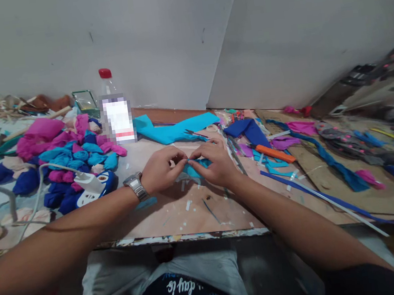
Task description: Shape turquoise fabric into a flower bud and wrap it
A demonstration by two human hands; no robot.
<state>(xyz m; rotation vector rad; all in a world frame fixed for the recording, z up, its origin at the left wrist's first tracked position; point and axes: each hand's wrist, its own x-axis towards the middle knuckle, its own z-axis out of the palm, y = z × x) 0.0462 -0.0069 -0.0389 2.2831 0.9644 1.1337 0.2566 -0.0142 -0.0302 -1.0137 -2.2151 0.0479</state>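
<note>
My left hand (163, 168) and my right hand (215, 162) meet over the middle of the wooden table (177, 217). Both pinch a small piece of turquoise fabric (196, 169) between closed fingers. A metal watch (136, 186) sits on my left wrist. Most of the piece is hidden under my fingers.
A heap of pink, turquoise and navy fabric flowers (65, 156) lies left, with a white and blue glue gun (96, 186) beside it. A plastic bottle (115, 109) stands behind. A turquoise sheet (173, 130), an orange cutter (275, 153) and fabric strips (328, 160) lie right.
</note>
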